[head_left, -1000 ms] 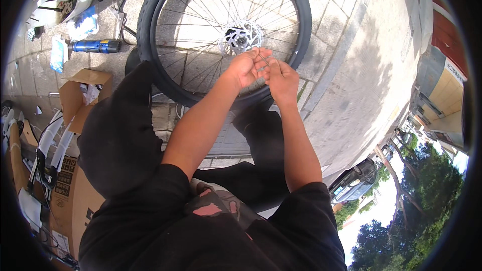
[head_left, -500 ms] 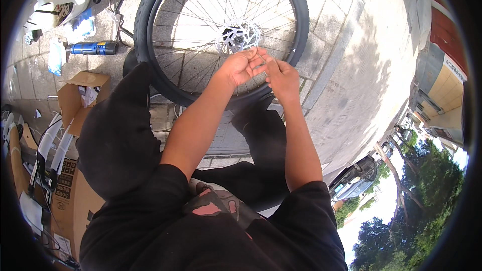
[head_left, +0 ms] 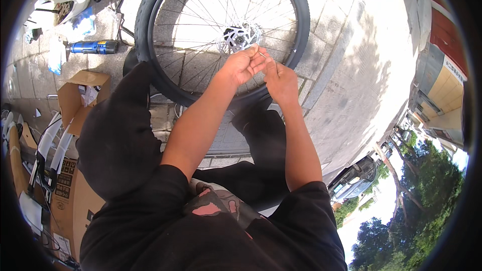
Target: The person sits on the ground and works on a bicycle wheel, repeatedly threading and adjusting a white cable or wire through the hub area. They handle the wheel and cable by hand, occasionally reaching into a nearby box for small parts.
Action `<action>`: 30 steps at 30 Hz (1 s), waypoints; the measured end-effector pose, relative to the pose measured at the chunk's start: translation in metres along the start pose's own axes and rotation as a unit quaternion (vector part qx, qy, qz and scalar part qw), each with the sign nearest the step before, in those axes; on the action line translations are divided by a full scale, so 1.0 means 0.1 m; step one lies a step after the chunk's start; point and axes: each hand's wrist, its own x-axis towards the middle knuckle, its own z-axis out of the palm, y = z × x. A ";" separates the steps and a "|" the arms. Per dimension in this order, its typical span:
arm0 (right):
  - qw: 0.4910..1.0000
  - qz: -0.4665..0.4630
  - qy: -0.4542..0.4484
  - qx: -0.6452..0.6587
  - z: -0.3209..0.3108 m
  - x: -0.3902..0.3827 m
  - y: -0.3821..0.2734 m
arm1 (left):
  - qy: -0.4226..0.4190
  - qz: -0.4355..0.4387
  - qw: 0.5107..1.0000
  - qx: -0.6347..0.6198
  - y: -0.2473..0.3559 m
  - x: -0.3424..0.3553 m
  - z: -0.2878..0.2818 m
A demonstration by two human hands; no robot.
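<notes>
A bicycle wheel [head_left: 302, 25] with a black tire, thin spokes and a silver disc rotor [head_left: 230, 35] lies flat on the paving in front of me. Just below the rotor, over the spokes, my left hand [head_left: 242, 66] pinches one end of a thin metal piece [head_left: 262, 55], with its other fingers loosely curled. My right hand [head_left: 279, 81] is closed on the piece's lower end, thumb on top. The piece is too small to identify.
To the left lie a blue-and-black cylinder [head_left: 93, 47], plastic packets [head_left: 83, 25] and an open cardboard box [head_left: 74, 100]. Bike parts and flattened cardboard [head_left: 80, 206] are at the lower left. A sunlit pavement [head_left: 361, 85] extends right, toward a car [head_left: 356, 180] and trees.
Both hands have shifted slightly upward, with the left fingertips closer to the rotor, and still hold the thin piece. The surroundings shift slightly in the view.
</notes>
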 end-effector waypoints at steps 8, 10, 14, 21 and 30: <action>0.993 0.080 -0.036 0.080 -0.04 -0.04 -0.22 | 0.001 -0.005 1.000 -0.010 0.00 0.00 0.01; 1.000 -0.007 0.003 -0.017 -0.11 -0.08 -0.24 | 0.021 -0.009 1.000 -0.014 0.04 -0.07 0.10; 0.985 -0.124 0.049 -0.111 -0.16 -0.12 -0.27 | 0.035 -0.019 0.999 -0.008 0.03 0.01 0.05; 0.985 -0.111 0.056 -0.117 -0.10 0.05 -0.08 | 0.044 -0.009 0.999 -0.009 0.00 -0.05 0.13; 0.998 -0.043 0.047 -0.015 -0.06 0.06 0.03 | 0.091 -0.017 0.996 0.005 0.04 -0.05 0.19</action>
